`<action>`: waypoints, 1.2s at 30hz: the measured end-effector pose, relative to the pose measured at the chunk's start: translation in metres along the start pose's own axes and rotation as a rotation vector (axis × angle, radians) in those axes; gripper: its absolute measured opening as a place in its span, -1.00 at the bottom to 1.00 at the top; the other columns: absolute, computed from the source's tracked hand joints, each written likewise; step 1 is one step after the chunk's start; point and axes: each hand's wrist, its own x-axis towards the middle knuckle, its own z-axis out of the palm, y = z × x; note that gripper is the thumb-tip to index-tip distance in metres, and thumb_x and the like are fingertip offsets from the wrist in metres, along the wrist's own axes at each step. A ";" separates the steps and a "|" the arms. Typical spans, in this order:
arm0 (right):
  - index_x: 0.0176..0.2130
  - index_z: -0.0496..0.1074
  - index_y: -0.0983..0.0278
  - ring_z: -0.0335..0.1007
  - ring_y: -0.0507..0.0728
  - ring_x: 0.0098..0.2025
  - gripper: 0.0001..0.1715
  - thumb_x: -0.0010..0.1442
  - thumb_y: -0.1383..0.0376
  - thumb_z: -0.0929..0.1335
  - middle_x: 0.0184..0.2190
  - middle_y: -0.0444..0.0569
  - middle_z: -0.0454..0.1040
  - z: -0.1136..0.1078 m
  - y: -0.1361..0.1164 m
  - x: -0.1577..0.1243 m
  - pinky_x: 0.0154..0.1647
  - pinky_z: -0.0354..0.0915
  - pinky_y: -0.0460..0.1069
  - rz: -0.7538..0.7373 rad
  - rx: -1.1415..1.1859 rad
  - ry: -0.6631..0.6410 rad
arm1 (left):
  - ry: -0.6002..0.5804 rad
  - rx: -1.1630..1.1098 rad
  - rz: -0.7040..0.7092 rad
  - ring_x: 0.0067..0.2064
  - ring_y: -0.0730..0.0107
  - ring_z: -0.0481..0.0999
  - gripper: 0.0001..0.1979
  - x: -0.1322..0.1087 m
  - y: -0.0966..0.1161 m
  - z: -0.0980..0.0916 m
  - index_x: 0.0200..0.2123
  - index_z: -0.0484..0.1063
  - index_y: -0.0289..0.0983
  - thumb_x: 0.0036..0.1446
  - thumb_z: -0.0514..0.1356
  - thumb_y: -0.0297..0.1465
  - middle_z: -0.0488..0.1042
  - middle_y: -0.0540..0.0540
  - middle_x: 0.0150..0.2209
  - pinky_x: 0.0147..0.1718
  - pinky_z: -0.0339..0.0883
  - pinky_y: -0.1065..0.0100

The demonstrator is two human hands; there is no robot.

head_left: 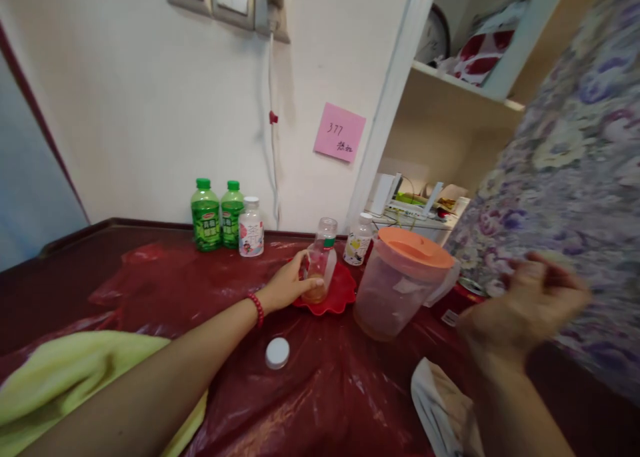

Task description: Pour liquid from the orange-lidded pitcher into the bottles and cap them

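The left hand (287, 287) grips the uncapped bottle (325, 247), steadying it upright on the red dish (345, 291); the right hand (523, 303) is too blurred to tell its grip.

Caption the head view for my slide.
The left hand grips an uncapped bottle on a red dish; blurred right hand hangs beside an orange-lidded pitcher; a white cap lies nearby.

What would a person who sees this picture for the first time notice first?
The left hand grips a clear open bottle standing on a red plate at the centre. Right of it stands a pitcher with an orange lid, near the blurred right hand. A white cap lies alone on the red sheet in front.
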 end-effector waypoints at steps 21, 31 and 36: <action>-0.22 0.50 0.18 0.39 0.22 -0.06 -0.90 0.22 0.23 0.43 -0.09 -0.03 0.46 0.136 -0.067 -0.080 -0.03 0.31 0.10 -0.190 -0.625 -1.111 | 0.021 0.007 -0.024 0.08 0.01 0.51 -0.30 -0.002 -0.012 0.002 0.22 0.23 -0.21 0.05 0.34 -0.16 0.52 -0.21 0.08 0.10 0.33 0.08; -0.17 0.46 0.18 0.37 0.27 -0.01 -0.71 0.05 0.27 0.46 -0.07 0.00 0.47 0.146 -0.046 -0.094 0.11 0.24 0.20 -0.149 -0.541 -1.008 | 0.025 0.016 -0.049 0.14 -0.01 0.47 -0.26 -0.005 -0.005 -0.002 0.26 0.18 -0.24 0.05 0.31 -0.18 0.47 -0.23 0.15 0.18 0.26 0.04; -0.17 0.41 0.17 0.36 0.21 -0.06 -0.73 0.06 0.31 0.41 -0.10 -0.02 0.46 0.122 -0.065 -0.060 -0.03 0.27 0.10 -0.211 -0.393 -0.781 | 0.024 -0.006 -0.051 0.09 0.01 0.50 -0.32 -0.003 -0.010 -0.001 0.22 0.23 -0.18 0.05 0.31 -0.17 0.53 -0.15 0.08 0.14 0.30 0.08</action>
